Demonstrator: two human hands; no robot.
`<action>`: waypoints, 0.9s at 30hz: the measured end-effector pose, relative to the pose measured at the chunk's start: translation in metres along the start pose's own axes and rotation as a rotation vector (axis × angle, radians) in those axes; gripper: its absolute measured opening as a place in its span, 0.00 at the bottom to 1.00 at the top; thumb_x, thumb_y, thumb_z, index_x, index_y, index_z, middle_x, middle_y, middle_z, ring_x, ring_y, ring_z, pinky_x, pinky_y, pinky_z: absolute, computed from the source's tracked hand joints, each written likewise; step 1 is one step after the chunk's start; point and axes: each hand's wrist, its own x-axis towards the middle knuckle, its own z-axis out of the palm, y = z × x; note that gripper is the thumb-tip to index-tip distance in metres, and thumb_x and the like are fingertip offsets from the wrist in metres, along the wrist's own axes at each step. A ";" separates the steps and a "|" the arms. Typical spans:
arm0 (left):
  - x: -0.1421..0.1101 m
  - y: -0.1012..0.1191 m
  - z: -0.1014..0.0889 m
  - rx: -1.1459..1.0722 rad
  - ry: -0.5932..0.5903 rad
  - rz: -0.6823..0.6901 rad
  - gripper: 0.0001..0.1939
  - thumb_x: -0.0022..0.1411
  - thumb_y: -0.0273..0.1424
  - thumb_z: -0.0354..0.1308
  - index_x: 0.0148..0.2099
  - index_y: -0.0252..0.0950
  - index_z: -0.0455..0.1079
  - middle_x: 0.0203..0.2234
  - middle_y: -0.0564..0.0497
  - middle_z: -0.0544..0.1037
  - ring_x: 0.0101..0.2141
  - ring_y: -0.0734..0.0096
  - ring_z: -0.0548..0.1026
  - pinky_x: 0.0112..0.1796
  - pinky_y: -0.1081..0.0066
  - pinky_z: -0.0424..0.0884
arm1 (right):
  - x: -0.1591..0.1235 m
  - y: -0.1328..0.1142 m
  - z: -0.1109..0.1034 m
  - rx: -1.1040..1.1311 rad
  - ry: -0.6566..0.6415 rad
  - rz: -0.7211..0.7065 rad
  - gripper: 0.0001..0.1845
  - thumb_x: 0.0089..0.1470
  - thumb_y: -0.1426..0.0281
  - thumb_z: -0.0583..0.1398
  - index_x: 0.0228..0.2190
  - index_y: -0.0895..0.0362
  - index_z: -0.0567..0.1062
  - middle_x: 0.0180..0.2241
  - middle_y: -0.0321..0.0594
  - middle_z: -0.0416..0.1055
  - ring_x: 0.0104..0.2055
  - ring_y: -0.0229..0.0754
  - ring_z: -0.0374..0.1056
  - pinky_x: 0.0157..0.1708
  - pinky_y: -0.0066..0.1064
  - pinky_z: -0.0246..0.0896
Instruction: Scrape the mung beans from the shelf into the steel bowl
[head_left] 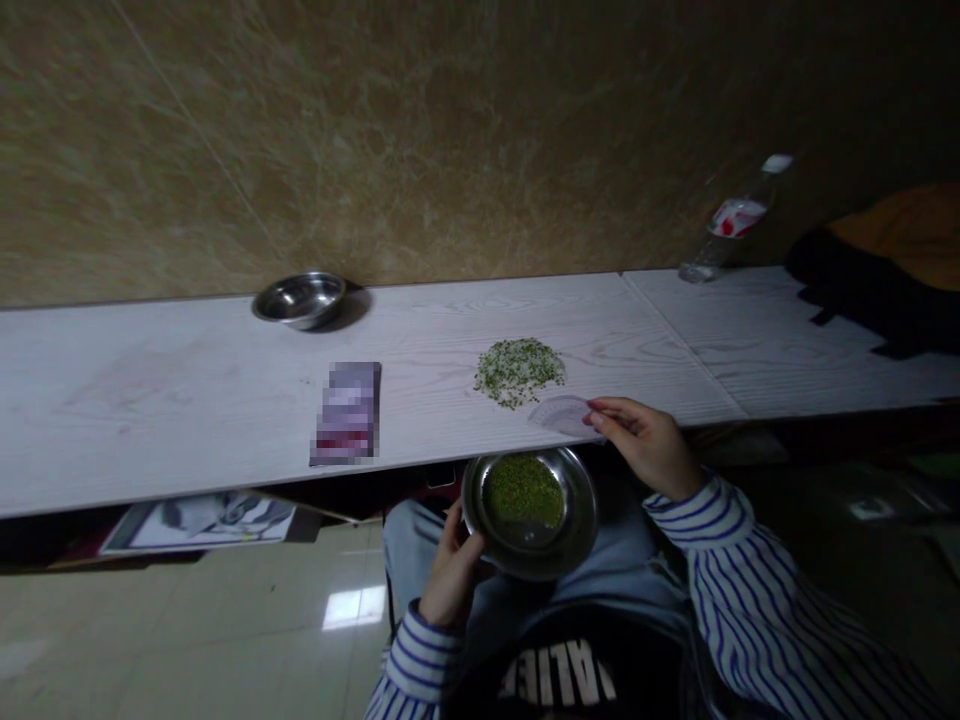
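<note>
My left hand [455,570] grips the rim of a steel bowl [581,530] below the table's front edge, over my lap. Small green beans [525,490] cover much of the bowl's bottom. Between the thumb and fingers of my right hand [641,440] is a clear plastic protractor [559,414], held low over the tabletop near its front edge. Just beyond the protractor, a patch of green beans mixed with white grains [517,370] lies spread on the white wooden table [427,350].
A second steel bowl [300,300] stands by the wall at the back left. A purplish, pixelated flat item [349,412] lies left of the beans. A plastic bottle [727,225] and a black and orange bag [892,260] are at the right. Papers [202,522] stick out under the table.
</note>
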 end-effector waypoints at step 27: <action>0.032 0.000 0.032 -0.037 -0.096 0.058 0.26 0.46 0.32 0.64 0.50 0.39 0.66 0.40 0.48 0.76 0.37 0.64 0.75 0.28 0.70 0.73 | 0.051 0.038 0.034 0.258 0.242 -0.056 0.22 0.45 0.52 0.63 0.34 0.57 0.74 0.31 0.45 0.78 0.36 0.46 0.75 0.39 0.40 0.70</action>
